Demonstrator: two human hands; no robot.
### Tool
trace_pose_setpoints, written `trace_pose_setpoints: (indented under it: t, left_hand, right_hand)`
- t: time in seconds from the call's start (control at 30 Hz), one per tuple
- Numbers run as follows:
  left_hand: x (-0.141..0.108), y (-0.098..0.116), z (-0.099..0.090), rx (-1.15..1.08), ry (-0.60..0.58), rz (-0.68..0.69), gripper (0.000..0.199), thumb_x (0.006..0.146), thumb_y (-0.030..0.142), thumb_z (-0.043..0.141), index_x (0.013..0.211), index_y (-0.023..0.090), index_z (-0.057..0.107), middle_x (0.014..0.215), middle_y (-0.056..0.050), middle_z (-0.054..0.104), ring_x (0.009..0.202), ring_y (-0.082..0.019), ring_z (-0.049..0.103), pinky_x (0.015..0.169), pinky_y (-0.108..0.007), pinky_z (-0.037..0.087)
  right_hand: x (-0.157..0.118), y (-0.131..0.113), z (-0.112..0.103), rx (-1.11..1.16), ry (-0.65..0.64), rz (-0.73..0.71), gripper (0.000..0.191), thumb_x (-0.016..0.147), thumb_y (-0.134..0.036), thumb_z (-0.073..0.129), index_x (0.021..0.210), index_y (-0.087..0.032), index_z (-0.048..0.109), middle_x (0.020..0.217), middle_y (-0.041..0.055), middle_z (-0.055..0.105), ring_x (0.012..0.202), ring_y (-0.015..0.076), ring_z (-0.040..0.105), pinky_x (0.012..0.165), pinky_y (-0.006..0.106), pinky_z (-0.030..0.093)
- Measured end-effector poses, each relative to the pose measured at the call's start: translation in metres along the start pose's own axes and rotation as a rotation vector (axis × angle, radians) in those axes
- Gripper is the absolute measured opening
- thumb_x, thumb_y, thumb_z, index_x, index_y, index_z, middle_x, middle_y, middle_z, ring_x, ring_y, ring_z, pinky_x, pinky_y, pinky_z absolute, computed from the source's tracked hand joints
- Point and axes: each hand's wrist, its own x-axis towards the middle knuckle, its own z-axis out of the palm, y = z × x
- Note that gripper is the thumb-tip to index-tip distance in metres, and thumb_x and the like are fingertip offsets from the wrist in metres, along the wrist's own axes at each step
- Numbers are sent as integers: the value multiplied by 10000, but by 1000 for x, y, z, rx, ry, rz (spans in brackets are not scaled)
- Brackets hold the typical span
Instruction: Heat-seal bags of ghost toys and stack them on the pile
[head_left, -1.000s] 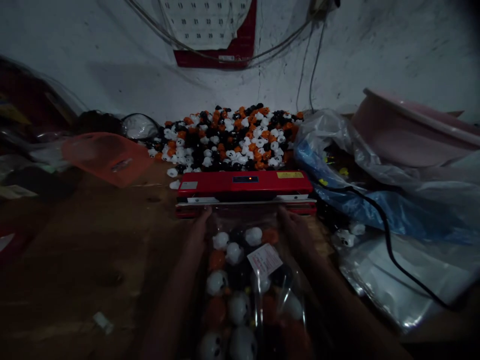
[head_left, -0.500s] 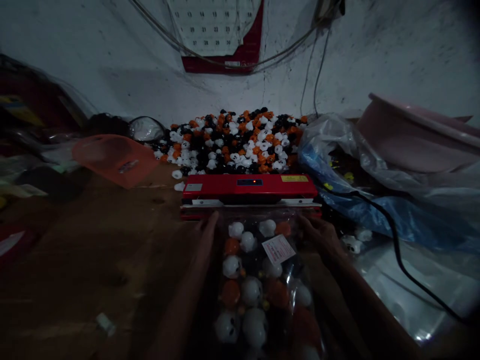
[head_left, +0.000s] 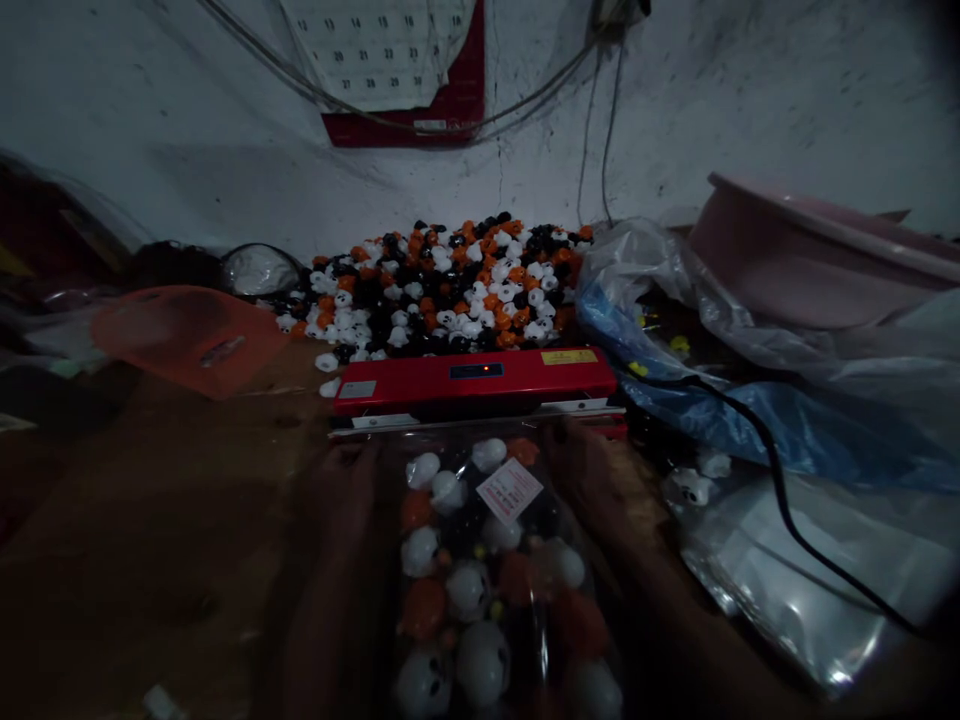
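A clear plastic bag of white, orange and black Halloween figures lies in front of me, a white label showing on its upper part. Its top edge reaches the front strip of a red heat sealer, whose small orange light is lit. At the bag's upper left corner, my left hand is closed, fingers curled on the film. My right hand is closed at the upper right corner, close against the sealer's front. Shadow hides the exact fingertip contact on both sides.
Behind the sealer lies a heap of small figures. An orange bag or cloth is at the left. To the right are blue and clear plastic sheeting, a pink basin, a black cable and flat clear bags.
The view has shifted, so most things sit further left in the picture. Both hands have turned more closed at the bag's upper corners, and the bag still lies against the sealer.
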Motion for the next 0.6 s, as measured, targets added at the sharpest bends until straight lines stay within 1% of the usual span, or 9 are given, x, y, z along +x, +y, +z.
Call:
trace_pose_setpoints:
  t: [0.1, 0.23, 0.27, 0.33, 0.4, 0.47, 0.5, 0.53, 0.6]
  left_hand:
    - [-2, 2, 13, -23, 19, 21, 194, 692, 369, 653, 660, 188, 590, 704, -27, 638, 713, -186, 575, 649, -266, 420]
    - [-2, 5, 25, -74, 25, -11, 199, 715, 382, 599, 690, 187, 571, 565, -1, 559, 564, -170, 522, 541, -265, 389]
    - [-1, 5, 26, -87, 23, -8, 183, 715, 369, 589, 697, 187, 576, 577, -3, 565, 569, -171, 526, 544, -265, 392]
    - [1, 5, 26, -113, 15, 19, 157, 700, 341, 590, 727, 187, 606, 682, -22, 625, 658, -181, 574, 611, -268, 425]
    - [0, 3, 23, -145, 11, 40, 165, 684, 322, 590, 772, 186, 623, 803, -43, 665, 764, -198, 610, 686, -274, 448]
    - [-6, 0, 18, -174, 30, 46, 185, 676, 315, 577, 799, 180, 600, 839, -58, 659, 799, -209, 617, 711, -286, 458]
    - [-12, -2, 15, -186, 46, 52, 193, 681, 323, 569, 810, 180, 579, 838, -57, 647, 801, -209, 614, 716, -291, 461]
    - [-20, -3, 11, -198, 60, 64, 203, 689, 339, 564, 819, 183, 558, 835, -51, 635, 802, -205, 609, 722, -292, 462]
    - [-37, -3, 3, -217, 68, 105, 230, 707, 391, 566, 823, 196, 536, 830, -30, 620, 806, -192, 596, 732, -285, 461]
  right_hand:
    - [0, 15, -4, -7, 41, -3, 312, 911, -341, 425, 801, -151, 648, 713, 103, 654, 547, 142, 480, 543, 275, 234]
    - [-2, 26, -8, 8, 84, -90, 324, 919, -353, 425, 790, -161, 652, 728, 101, 661, 551, 142, 505, 549, 274, 260]
    - [-2, 26, -9, 32, 86, -102, 329, 927, -355, 424, 797, -161, 657, 752, 104, 670, 569, 142, 522, 556, 270, 273]
    - [-3, 25, -14, 49, 69, -120, 359, 950, -378, 411, 826, -170, 675, 795, 104, 683, 607, 145, 553, 565, 263, 292]
    - [-4, 22, -25, -57, 38, -101, 378, 956, -419, 402, 901, -191, 699, 776, 100, 681, 597, 159, 558, 545, 264, 275]
    - [-6, 16, -44, -229, 45, -27, 380, 942, -445, 412, 943, -208, 709, 724, 97, 665, 553, 173, 542, 518, 268, 234]
    - [-7, 11, -55, -292, 69, -6, 372, 930, -446, 423, 926, -209, 710, 707, 96, 658, 539, 178, 536, 512, 269, 222]
    - [-6, 5, -65, -304, 98, -20, 363, 918, -444, 435, 889, -205, 707, 696, 94, 652, 537, 181, 537, 512, 270, 226]
    - [-2, -11, -81, -194, 93, -168, 369, 905, -458, 450, 805, -193, 687, 702, 84, 652, 569, 180, 557, 532, 272, 278]
